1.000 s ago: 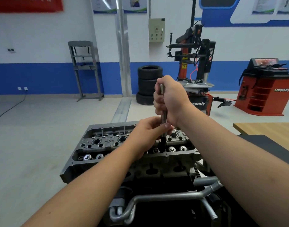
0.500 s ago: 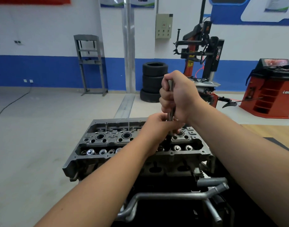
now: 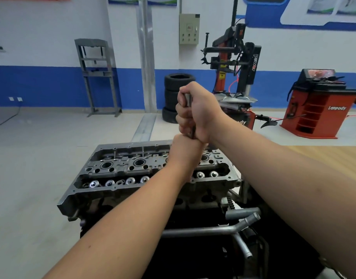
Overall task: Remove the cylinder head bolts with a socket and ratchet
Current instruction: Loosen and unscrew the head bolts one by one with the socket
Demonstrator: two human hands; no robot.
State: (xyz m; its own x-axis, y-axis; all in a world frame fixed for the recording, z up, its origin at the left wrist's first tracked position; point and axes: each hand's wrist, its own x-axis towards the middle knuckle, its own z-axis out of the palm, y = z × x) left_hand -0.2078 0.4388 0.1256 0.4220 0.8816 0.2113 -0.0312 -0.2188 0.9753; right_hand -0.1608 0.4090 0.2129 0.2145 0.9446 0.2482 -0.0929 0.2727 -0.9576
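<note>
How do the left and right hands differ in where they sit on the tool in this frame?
The right hand sits higher, fist wrapped round the upright metal tool, whose top shows above its fingers. The left hand sits lower, directly beneath the right and just over the cylinder head; its fingers are hidden, so its grip is unclear. Both are bare and stacked along one vertical line.

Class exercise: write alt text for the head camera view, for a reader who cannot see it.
Two bare hands grip an upright metal tool handle over a cylinder head: the right hand is wrapped round its top, the left hand just beneath. Behind are stacked tyres and a red workshop machine.
</note>
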